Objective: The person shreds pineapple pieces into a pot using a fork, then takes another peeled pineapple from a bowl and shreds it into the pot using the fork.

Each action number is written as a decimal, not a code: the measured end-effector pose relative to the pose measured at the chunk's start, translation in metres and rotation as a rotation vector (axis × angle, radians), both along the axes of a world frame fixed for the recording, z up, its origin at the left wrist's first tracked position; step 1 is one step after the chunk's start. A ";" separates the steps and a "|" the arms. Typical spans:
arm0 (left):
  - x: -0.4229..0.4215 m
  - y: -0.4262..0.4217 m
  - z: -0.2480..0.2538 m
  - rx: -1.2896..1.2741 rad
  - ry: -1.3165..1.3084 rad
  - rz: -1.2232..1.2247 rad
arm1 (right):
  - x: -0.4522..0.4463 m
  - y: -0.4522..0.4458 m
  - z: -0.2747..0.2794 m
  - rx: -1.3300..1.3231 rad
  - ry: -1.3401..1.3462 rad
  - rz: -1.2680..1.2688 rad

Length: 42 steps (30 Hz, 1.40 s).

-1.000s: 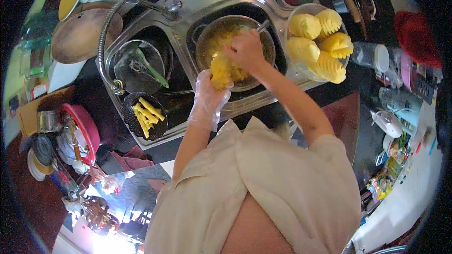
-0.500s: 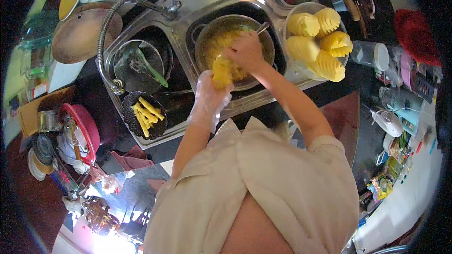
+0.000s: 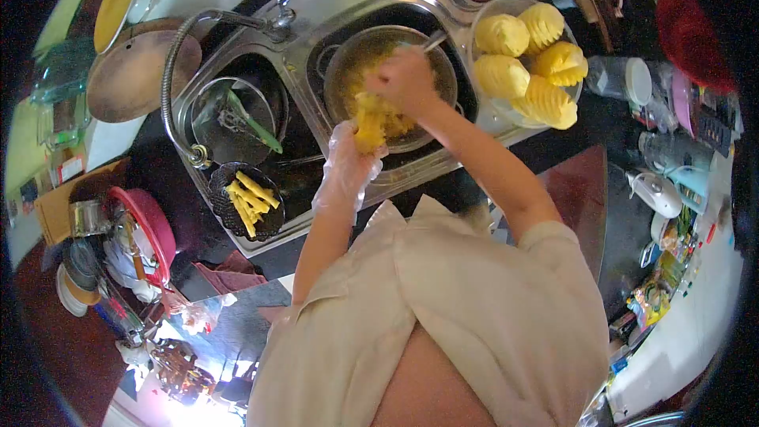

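My left hand (image 3: 352, 154), in a clear plastic glove, is closed around a yellow pineapple piece (image 3: 369, 130) at the near rim of a round metal pan (image 3: 335, 71). Above the pan my right hand (image 3: 405, 79) is bare, blurred, with its fingers curled in close to the top of the pineapple. A metal handle (image 3: 435, 39) sticks out beyond the right hand, across the pan's rim; whether the fingers grip it I cannot tell. Shredded yellow pulp (image 3: 399, 125) lies in the pan, partly hidden by both hands.
To the right, a clear bowl (image 3: 482, 107) holds several peeled, grooved pineapples (image 3: 502, 77). Yellow sticks (image 3: 253, 199) lie on a black dish (image 3: 229, 217) at left. A glass lid and green-handled peeler (image 3: 257, 126) sit in the left sink basin, under a flexible faucet (image 3: 168, 87).
My right hand has shifted slightly left and up over the pan. The left hand keeps its hold on the pineapple piece. The whole view has tilted a little.
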State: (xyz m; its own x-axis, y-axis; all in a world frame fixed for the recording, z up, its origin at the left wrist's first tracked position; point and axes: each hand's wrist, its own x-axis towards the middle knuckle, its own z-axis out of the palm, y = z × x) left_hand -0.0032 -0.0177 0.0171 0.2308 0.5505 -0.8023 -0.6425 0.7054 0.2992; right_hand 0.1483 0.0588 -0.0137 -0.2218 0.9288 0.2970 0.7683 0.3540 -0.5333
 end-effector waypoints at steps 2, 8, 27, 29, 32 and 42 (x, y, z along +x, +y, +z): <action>0.001 0.002 -0.003 0.007 0.047 -0.044 | -0.005 -0.001 -0.017 0.036 -0.057 -0.034; 0.003 -0.003 -0.005 -0.035 0.051 -0.047 | 0.001 0.014 -0.016 -0.102 -0.314 -0.147; 0.011 -0.002 -0.009 0.056 -0.102 0.144 | -0.011 -0.094 0.031 -0.492 0.412 -0.103; 0.012 0.000 -0.012 0.058 -0.139 0.156 | -0.011 -0.092 0.027 -0.405 0.378 -0.107; 0.009 -0.003 -0.023 0.044 -0.077 0.109 | -0.006 -0.086 0.021 -0.529 0.307 -0.114; 0.010 0.004 0.002 0.079 -0.044 -0.007 | 0.021 -0.077 0.008 -0.722 0.591 -0.155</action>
State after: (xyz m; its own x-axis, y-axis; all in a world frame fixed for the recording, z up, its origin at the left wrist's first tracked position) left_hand 0.0065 -0.0135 0.0193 0.2684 0.6097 -0.7458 -0.6516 0.6851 0.3255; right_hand 0.1697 -0.0183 -0.0060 -0.0778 0.9385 -0.3363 0.3145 -0.2971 -0.9016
